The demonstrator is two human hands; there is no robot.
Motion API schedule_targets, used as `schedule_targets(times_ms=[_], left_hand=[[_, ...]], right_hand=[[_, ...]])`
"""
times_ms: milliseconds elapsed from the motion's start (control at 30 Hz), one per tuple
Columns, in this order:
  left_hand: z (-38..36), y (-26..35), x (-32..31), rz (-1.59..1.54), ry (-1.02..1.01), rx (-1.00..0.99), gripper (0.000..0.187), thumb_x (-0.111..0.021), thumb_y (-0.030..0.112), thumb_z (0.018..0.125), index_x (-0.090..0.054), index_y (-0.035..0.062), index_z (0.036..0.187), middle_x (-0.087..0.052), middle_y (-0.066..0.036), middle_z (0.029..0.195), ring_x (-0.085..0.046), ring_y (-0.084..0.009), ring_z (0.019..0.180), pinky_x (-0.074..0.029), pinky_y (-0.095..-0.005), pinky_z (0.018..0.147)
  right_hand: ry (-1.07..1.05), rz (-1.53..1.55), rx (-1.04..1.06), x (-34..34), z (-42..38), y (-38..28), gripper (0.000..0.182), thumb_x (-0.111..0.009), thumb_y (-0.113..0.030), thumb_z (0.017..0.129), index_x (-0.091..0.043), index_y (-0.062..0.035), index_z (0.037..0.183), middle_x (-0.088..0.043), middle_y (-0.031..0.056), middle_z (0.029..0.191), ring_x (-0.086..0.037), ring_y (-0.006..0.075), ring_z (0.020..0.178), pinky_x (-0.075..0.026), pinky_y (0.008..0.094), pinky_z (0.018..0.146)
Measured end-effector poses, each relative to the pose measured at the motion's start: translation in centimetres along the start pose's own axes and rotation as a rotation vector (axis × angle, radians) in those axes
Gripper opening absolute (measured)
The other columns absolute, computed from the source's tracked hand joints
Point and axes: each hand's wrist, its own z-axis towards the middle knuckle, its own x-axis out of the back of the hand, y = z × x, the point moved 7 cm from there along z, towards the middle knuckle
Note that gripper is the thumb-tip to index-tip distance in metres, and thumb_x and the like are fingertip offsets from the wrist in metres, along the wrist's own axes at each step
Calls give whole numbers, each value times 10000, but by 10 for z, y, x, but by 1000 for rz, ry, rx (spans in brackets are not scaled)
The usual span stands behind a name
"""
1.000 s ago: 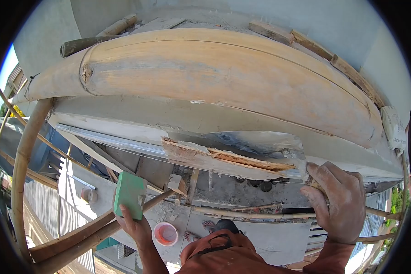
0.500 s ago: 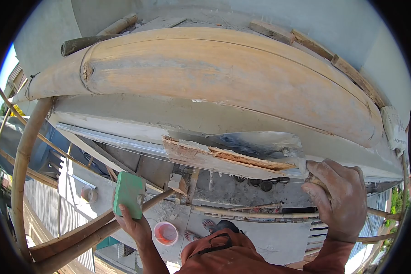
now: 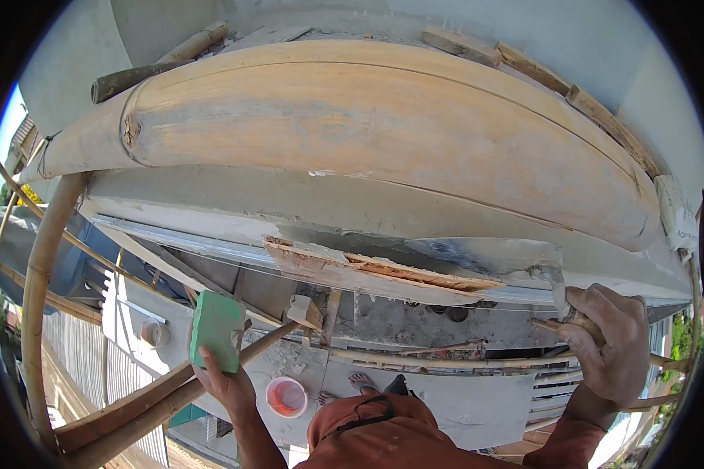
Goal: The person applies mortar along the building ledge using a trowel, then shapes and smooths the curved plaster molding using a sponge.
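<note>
My right hand [image 3: 608,336] is closed around the wooden handle of a trowel [image 3: 497,254]. The trowel's long metal blade, smeared with grey plaster, lies along the plastered beam [image 3: 289,195] just above a rough wooden board [image 3: 309,262]. Wet plaster shows on the beam to the left of the blade. Lower left, my left hand [image 3: 225,384] grips a green rectangular block [image 3: 217,332], its thumb on the face and its other fingers mostly hidden behind. The green block is held apart from the beam.
A thick bamboo pole [image 3: 368,117] runs across in front of the beam. Bamboo scaffold poles [image 3: 47,289] stand at left. Below are a pinkish-white bucket [image 3: 286,397], a small tub [image 3: 155,334] and a wood block [image 3: 305,311]. Timber pieces [image 3: 610,125] lie behind the pole.
My right hand and the trowel have moved right along the beam, uncovering more grey plaster above the wooden board. My left hand has turned the green block slightly, showing more of its face.
</note>
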Motion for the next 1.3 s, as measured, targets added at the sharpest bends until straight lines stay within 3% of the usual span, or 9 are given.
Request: schedule_targets(times_ms=[233,633,700,800,967,1033,1100,1300], left_hand=[[-3,-7,-9,-135,-41,33,576,-506,353,1056,-392,-47,1455,-493,-165,1396,-495,-244,1261,-380,-387,1074],[-2,-4,3,-99,19,17,595,-495,378,1056,-385,-45,1460,-476,-174,1418,-470,-258,1300,-355,-397,1103],[-2,-7,4,-111,16,11,555,-523,402,1044,-439,-20,1395,-516,-126,1328,-494,-203,1224,-388,-382,1043],[-6,-10,3,-106,39,19,541,-523,403,1045,-456,-22,1372,-525,-124,1308,-500,-199,1210,-397,-375,1030],[-7,-21,13,-54,55,65,601,-509,400,1046,-410,-55,1426,-490,-167,1367,-480,-237,1252,-370,-378,1066],[-6,-23,15,-15,70,78,597,-509,400,1046,-415,-57,1419,-492,-165,1362,-479,-233,1250,-370,-373,1064],[-4,-17,9,-132,94,46,519,-519,406,1048,-487,-27,1332,-544,-121,1256,-525,-190,1157,-413,-345,995],[2,-21,15,-116,71,48,510,-528,396,1046,-488,-21,1338,-546,-118,1264,-523,-190,1166,-411,-357,1004]], right_hand=[[35,-75,58,-10,18,-28,328,-785,-257,765,-722,-96,1044,-712,64,874,-624,289,752,-427,395,748],[13,-37,64,10,11,-11,371,-778,-312,768,-719,-61,1036,-722,104,904,-618,310,790,-431,408,773],[-31,-23,64,9,22,-22,365,-777,-310,772,-719,-62,1033,-722,104,904,-621,309,780,-433,406,770],[-61,-45,77,6,33,-38,351,-775,-303,777,-718,-66,1030,-722,100,897,-626,304,762,-435,399,761],[-39,-138,94,7,31,-39,332,-767,-291,788,-712,-71,1030,-716,84,871,-624,297,753,-435,386,752],[-117,-180,41,9,27,-36,335,-767,-291,789,-708,-70,1034,-712,82,883,-616,303,791,-435,397,767],[-117,-190,58,13,17,-25,335,-766,-295,792,-711,-70,1034,-711,86,898,-610,304,814,-433,399,773],[-98,-170,88,17,15,-18,341,-770,-305,794,-723,-68,1035,-715,95,939,-606,300,862,-434,404,783]])
